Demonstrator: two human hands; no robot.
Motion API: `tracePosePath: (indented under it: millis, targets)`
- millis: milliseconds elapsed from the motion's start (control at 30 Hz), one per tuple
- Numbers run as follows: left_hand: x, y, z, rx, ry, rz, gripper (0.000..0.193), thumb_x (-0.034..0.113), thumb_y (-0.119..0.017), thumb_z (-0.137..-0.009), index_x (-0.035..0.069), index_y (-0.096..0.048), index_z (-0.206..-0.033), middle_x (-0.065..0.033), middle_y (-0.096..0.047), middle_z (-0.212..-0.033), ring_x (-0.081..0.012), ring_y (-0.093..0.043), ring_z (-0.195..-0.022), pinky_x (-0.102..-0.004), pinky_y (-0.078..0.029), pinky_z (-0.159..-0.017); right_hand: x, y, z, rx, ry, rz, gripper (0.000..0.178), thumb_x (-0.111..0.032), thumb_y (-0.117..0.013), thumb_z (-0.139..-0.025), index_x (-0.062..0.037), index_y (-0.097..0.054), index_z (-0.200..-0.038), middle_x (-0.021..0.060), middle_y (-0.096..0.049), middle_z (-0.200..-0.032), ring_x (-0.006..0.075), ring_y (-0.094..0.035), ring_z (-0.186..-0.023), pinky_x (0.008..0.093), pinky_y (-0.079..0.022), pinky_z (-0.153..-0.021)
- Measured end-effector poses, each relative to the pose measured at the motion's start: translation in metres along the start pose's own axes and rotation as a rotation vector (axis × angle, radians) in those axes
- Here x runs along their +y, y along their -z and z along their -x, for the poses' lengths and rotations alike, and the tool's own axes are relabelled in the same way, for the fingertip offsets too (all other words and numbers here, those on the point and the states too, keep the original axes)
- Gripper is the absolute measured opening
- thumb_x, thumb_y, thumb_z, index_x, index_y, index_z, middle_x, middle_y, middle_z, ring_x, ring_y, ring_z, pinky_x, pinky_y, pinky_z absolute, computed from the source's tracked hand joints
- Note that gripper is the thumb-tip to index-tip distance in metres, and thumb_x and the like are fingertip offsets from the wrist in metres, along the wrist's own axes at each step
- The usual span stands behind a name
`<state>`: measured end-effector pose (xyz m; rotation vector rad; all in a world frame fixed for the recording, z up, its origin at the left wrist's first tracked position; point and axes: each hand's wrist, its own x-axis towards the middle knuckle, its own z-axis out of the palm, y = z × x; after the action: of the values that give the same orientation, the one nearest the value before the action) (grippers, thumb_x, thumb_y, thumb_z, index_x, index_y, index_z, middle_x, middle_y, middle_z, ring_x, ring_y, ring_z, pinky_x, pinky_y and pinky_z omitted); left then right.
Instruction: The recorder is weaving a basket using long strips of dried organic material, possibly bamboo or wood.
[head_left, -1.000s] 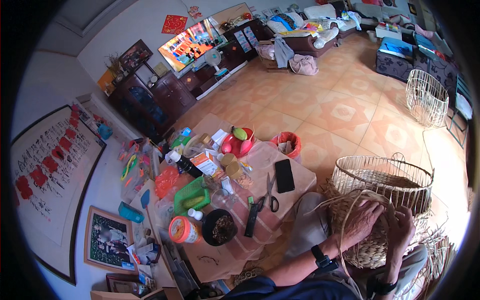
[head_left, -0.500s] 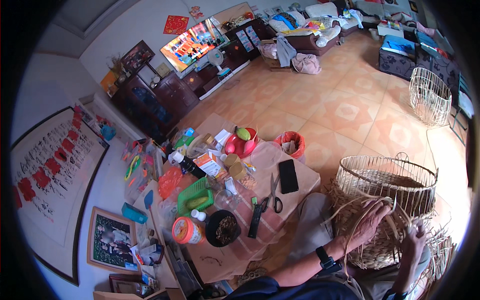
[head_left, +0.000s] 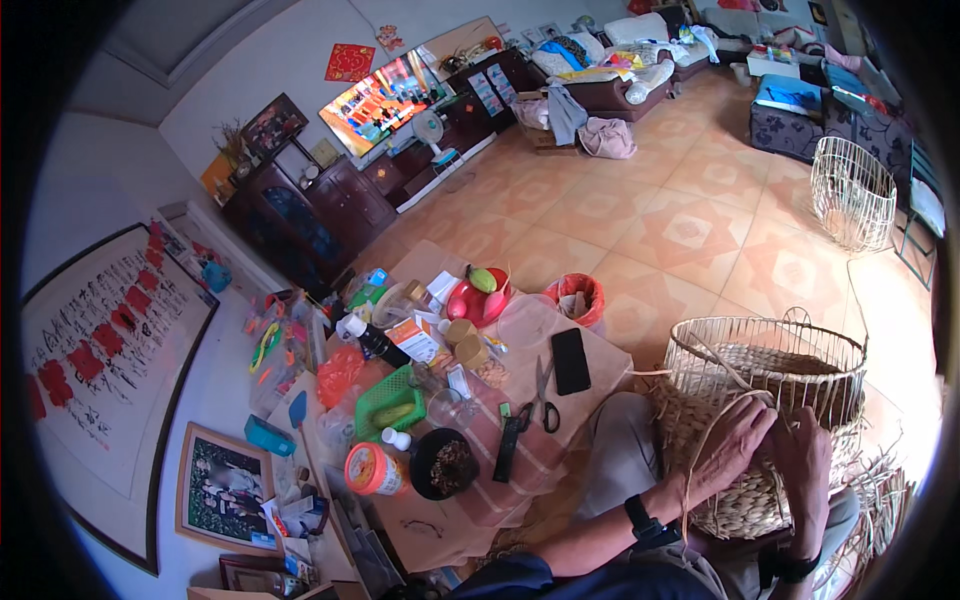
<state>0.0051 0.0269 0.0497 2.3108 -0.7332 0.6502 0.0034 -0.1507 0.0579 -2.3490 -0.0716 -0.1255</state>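
A tan plant-fibre strand was pinched by the left hand against a round, straw-coloured woven basket, near right; the right hand's hold could not be told.

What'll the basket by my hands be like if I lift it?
The basket likely holds its shape, since its ribbed upper part stands up and rounded. It's probably light for its size, being hollow and woven. The strand curving past the left hand may flop.
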Motion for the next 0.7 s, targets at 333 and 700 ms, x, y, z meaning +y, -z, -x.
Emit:
tracePosePath:
  millis: [333,700]
  targets:
    - [-0.019,-0.013,0.013,-0.07,-0.064,0.138,0.036,-0.001,-0.06,-0.086,0.004,-0.059,-0.122,-0.0119,-0.062,-0.111,-0.0304,-0.062,-0.108,-0.0401,-0.051,-0.098,0.101,0.031,0.039,0.056,-0.393,-0.912,0.033,-0.028,-0.07,-0.095,-0.0051,-0.057,-0.116,0.0012,-0.064,-0.079,0.0095,-0.057,-0.058,0.0224,-0.043,-0.049]
    - [-0.018,-0.019,0.008,-0.052,0.116,0.292,0.03,-0.005,-0.06,-0.086,0.005,-0.061,-0.114,-0.0141,-0.067,-0.1,-0.0344,-0.068,-0.093,-0.0435,-0.056,-0.081,0.168,0.037,0.036,0.073,-0.249,-1.201,0.023,-0.022,-0.054,-0.105,-0.0008,-0.063,-0.111,0.0031,-0.059,-0.092,0.0097,-0.056,-0.064,0.0277,-0.048,-0.061]
